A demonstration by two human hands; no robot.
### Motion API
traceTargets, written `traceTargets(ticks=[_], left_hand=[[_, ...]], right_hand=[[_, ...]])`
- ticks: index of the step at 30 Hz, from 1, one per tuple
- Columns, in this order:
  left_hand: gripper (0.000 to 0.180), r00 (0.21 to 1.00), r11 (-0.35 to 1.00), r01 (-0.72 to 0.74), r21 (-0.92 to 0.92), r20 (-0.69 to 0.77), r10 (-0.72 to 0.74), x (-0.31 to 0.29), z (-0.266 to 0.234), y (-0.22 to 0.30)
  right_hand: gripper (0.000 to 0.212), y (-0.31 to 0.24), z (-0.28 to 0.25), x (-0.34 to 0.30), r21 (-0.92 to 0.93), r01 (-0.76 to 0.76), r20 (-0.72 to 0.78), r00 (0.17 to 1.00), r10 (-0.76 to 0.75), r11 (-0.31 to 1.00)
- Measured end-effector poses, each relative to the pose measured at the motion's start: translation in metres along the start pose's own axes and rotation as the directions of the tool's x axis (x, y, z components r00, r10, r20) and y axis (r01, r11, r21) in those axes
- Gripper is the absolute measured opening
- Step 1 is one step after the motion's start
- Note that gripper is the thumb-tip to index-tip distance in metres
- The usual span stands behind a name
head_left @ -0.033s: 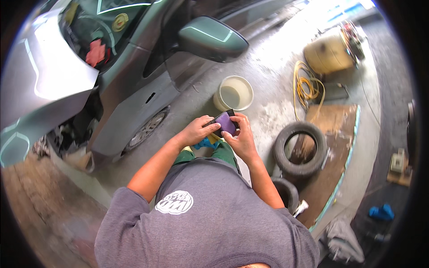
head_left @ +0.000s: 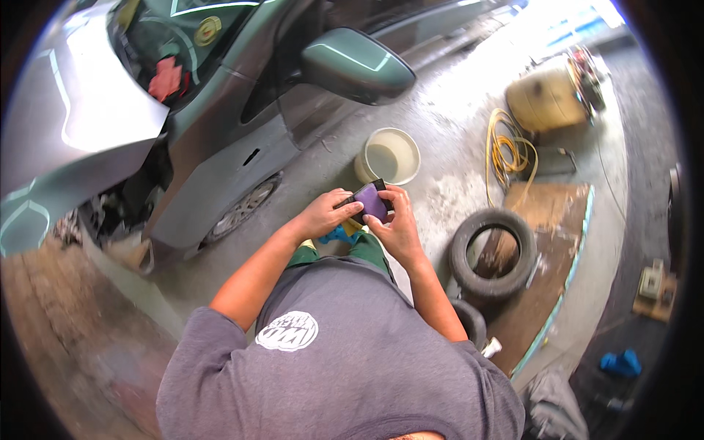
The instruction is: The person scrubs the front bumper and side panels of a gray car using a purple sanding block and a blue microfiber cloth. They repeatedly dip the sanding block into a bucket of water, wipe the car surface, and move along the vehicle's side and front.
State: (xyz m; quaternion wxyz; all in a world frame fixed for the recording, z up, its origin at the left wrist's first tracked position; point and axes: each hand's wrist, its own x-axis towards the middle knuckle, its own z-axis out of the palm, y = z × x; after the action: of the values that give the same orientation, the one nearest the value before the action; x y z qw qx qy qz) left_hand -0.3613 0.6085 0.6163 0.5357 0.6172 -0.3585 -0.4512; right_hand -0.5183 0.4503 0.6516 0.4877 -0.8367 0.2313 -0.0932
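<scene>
A grey-green car (head_left: 220, 139) is standing on the left with its side mirror (head_left: 357, 64) jutting out over a wet, pale concrete floor (head_left: 447, 110). A cream bucket (head_left: 389, 156) is sitting near the front wheel (head_left: 242, 209). A worn tyre (head_left: 493, 253) is lying beside a brown board (head_left: 546, 242). A yellow hose (head_left: 506, 150) is coiling next to a round yellow tank (head_left: 546, 99). Bright daylight is glaring off the floor at the upper right.

Round yellow sticker (head_left: 208, 29) on car windscreen; white oval shirt logo (head_left: 287, 331).
</scene>
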Motion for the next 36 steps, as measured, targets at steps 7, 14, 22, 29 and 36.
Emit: traceTargets(ticks=[7,14,22,29,36], left_hand=[[0.039,0.917,0.999,0.028,0.036,-0.399,-0.011,-0.004,0.034,0.004],[0.039,0.732,0.997,0.045,-0.063,-0.677,-0.076,-0.031,0.058,-0.001],[0.04,0.402,0.809,-0.384,-0.446,-0.869,-0.288,-0.072,0.064,-0.008],[0.056,0.2,0.673,-0.516,-0.53,-0.838,-0.507,-0.113,0.023,-0.039],[0.049,-0.041,0.607,-0.729,-0.315,-0.866,-0.499,-0.175,-0.026,-0.065]], right_hand=[[0.056,0.009,-0.02,0.051,-0.006,0.217,0.265,0.942,-0.208,0.976],[0.058,-0.001,-0.019,0.084,0.51,-0.143,0.528,0.83,-0.177,0.848],[0.028,-0.039,0.069,0.093,0.165,0.542,0.56,0.636,-0.531,0.824],[0.011,-0.078,0.185,0.072,0.048,0.941,0.48,0.273,-0.834,0.336],[0.064,-0.085,0.253,0.062,0.387,0.27,0.736,0.485,-0.472,0.881]])
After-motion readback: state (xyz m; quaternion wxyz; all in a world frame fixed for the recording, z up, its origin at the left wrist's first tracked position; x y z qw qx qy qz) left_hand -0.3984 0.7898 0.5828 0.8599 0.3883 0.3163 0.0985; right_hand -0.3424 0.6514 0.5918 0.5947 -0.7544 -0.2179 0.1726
